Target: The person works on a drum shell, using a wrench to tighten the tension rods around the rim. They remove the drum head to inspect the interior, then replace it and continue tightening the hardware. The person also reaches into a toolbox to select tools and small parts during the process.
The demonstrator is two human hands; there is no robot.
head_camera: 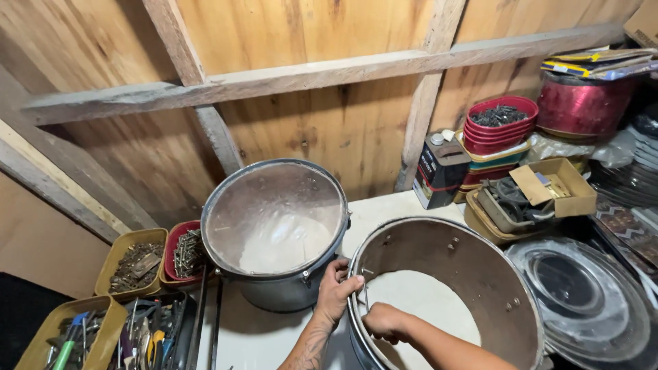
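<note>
Live at the counter (391, 205): both hands on the open drum shell (473, 274), which sits at 5 o'clock in view, w/ its rim facing up and no head on it. Left hand (336, 291) is curled over the rim at the shell's 9 o'clock, fingers pinched narrow on the edge, looks like it's holding the metal hoop there. Right hand (385, 322) is inside the shell just under that same spot, grip closed around something small; can't tell what, fingers hide it.

To do this bit well, I'd say: keep the left hand steadying the rim so the shell doesn't rock, let the right work from inside, and keep both close together at the one lug point. Watch the thin rim edge, prob sharp.

Second drum (274, 233), head on, leans tilted at 11 o'clock from the hands, just beside the shell. Trays of screws (137, 264) at 9 o'clock, tool bin (72, 339) at 8 o'clock, red bowls (500, 127) and a dark can (441, 168) at 1 o'clock, clear drum heads (582, 301) at 3 o'clock.

Hard to see: shell's near side is cut off by the bottom edge, the right arm covers part of the inner wall, and the small hardware on the far wall is too tiny to name.
</note>
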